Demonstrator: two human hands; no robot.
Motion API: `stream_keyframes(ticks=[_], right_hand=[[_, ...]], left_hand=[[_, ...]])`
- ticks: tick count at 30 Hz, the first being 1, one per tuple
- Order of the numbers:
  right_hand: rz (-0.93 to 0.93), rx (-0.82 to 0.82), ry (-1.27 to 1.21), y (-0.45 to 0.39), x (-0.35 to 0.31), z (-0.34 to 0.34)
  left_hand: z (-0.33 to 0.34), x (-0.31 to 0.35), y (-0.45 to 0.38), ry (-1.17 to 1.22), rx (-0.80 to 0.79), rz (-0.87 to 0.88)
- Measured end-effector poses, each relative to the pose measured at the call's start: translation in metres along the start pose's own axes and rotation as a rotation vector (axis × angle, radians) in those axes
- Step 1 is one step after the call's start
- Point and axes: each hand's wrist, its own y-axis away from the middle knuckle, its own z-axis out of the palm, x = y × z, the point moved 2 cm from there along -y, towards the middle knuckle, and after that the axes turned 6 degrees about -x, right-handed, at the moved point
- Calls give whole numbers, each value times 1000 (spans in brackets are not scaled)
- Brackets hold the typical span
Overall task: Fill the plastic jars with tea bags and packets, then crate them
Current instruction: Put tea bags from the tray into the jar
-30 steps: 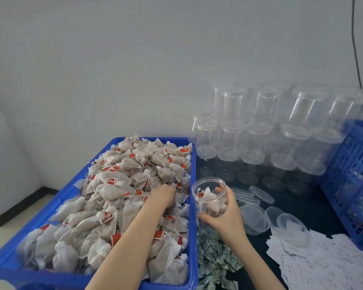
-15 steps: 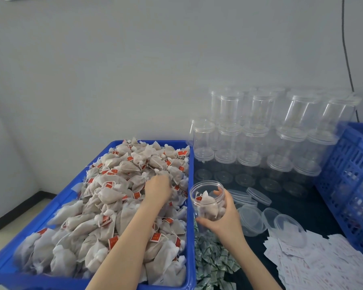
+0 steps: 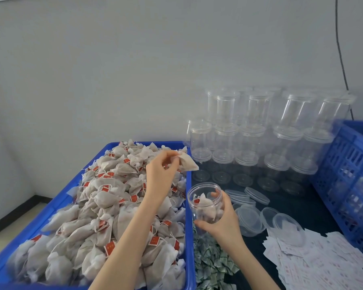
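A blue bin [image 3: 189, 227] on the left is heaped with beige tea bags [image 3: 96, 197] bearing red tags. My left hand [image 3: 159, 172] is raised above the pile and pinches one tea bag [image 3: 187, 163] by its top, near the bin's right rim. My right hand [image 3: 222, 218] grips an open clear plastic jar [image 3: 203, 201] just right of the bin; the jar holds a few tea bags. Green-and-white packets [image 3: 210, 262] lie below the jar, and white packets with red print [image 3: 314, 258] are spread at the lower right.
Empty lidded clear jars [image 3: 256, 139] are stacked against the wall behind. Loose clear lids [image 3: 258, 214] lie on the dark table. A blue slatted crate [image 3: 348, 176] stands at the right edge. A black cable [image 3: 342, 49] hangs down the wall.
My left hand has lifted out of the pile with one tea bag and moved up and right toward the jar. The right hand still holds the jar in about the same place.
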Motion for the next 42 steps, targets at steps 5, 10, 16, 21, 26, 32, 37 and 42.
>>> stream_keyframes(ticks=[5, 10, 16, 21, 26, 32, 37, 42], right_hand=[[3, 8, 19, -2, 1, 0], [-1, -6, 11, 0, 2, 1], [10, 7, -8, 2, 0, 1], [-11, 10, -2, 4, 2, 1], [-5, 50, -55, 7, 5, -2], [8, 87, -22, 8, 4, -8], [32, 85, -20, 11, 6, -11], [41, 65, -16, 14, 6, -9]], left_hand=[[24, 8, 12, -39, -452, 43], [45, 1, 24, -177, -669, 79], [36, 6, 18, -125, -548, 125], [33, 6, 18, -168, -528, 146], [26, 1, 12, -190, -498, -67], [28, -9, 22, -265, -844, -304], [35, -10, 21, -287, -704, -314], [47, -11, 26, -165, -754, -402]])
